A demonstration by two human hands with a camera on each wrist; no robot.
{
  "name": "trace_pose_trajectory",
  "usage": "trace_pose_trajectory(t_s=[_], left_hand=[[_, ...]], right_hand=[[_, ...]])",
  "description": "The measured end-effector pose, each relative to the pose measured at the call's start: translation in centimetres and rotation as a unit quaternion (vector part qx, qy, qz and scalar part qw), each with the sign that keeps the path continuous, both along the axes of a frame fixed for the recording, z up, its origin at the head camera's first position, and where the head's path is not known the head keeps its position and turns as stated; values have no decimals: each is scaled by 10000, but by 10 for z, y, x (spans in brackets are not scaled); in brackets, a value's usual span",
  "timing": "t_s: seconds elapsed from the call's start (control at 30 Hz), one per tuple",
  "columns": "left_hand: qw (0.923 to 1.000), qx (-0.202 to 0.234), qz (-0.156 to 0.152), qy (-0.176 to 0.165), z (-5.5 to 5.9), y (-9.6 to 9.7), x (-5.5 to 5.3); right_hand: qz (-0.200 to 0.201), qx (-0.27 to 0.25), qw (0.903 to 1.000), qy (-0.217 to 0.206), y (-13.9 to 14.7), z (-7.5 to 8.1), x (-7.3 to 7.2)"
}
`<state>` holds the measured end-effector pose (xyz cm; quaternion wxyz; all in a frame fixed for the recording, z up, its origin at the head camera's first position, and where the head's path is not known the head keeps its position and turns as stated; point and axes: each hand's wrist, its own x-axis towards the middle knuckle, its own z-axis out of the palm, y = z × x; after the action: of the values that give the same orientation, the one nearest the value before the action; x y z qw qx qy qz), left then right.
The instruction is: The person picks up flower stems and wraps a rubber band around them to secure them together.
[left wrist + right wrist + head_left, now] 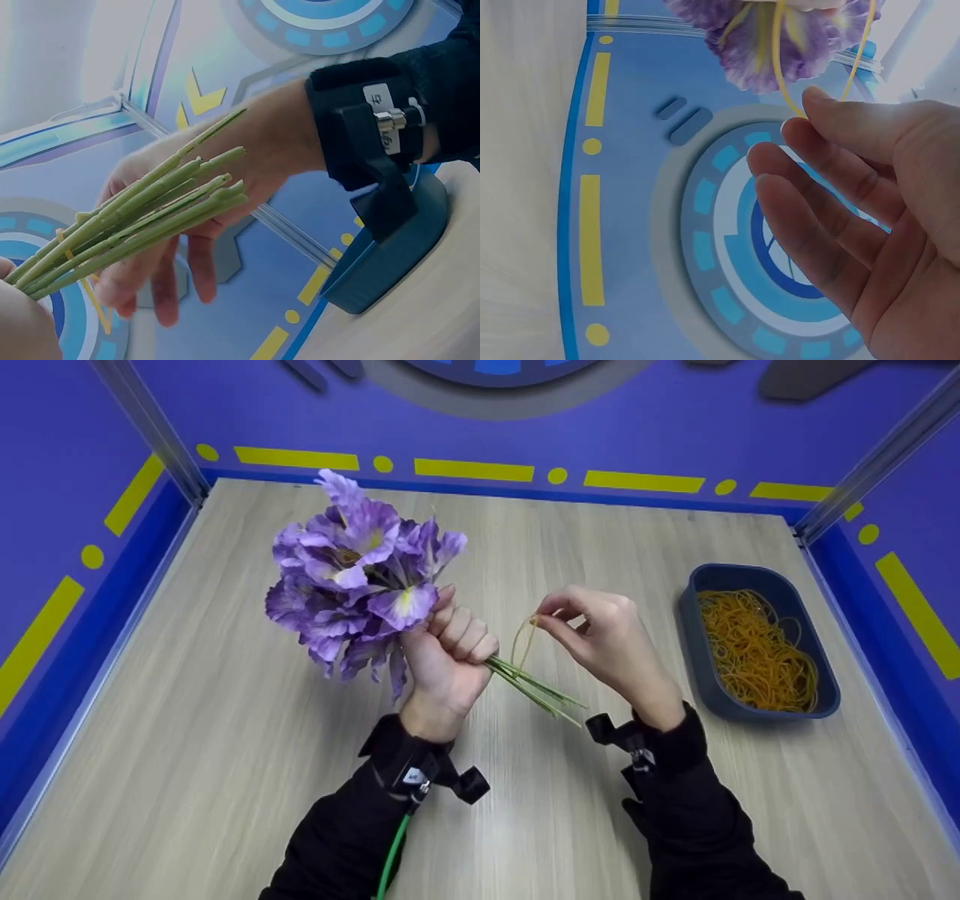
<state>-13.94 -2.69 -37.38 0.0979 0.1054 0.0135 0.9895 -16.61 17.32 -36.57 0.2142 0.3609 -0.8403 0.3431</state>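
My left hand (454, 667) grips a bunch of purple artificial irises (352, 577) by the stems, blooms toward the upper left. The green stems (536, 690) stick out past the fist to the lower right. Thumb and forefinger of my right hand (607, 634) pinch a yellow rubber band (517, 641), drawn out into a loop beside the stems. In the left wrist view the rubber band (97, 304) crosses the stems (142, 210) near the left fist. The right wrist view shows the right hand (855, 202) with the other fingers loosely bent.
At the right of the wooden table (225, 780) stands a dark blue plastic box (701, 690) with a heap of rubber bands (757, 652) in it. Blue panels with yellow markings (472, 470) wall the table at the back and sides. A green cable (394, 855) runs along the left sleeve.
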Motion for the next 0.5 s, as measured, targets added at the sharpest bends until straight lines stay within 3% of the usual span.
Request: trace_pose_trajectory(t_s=[0.17,0.3,0.5], left_hand=[[9998,190,-41,31,4,-4,2],[9996,291,-23,49,7,-8,2],[9982,575,148,45,10,-18,-1]], right_hand=[[131,216,9996,-96,-2,-7,-3],[458,436,9974,-335,-5,-13,-4],[1152,1049,9833,-938,-18,-23,-1]])
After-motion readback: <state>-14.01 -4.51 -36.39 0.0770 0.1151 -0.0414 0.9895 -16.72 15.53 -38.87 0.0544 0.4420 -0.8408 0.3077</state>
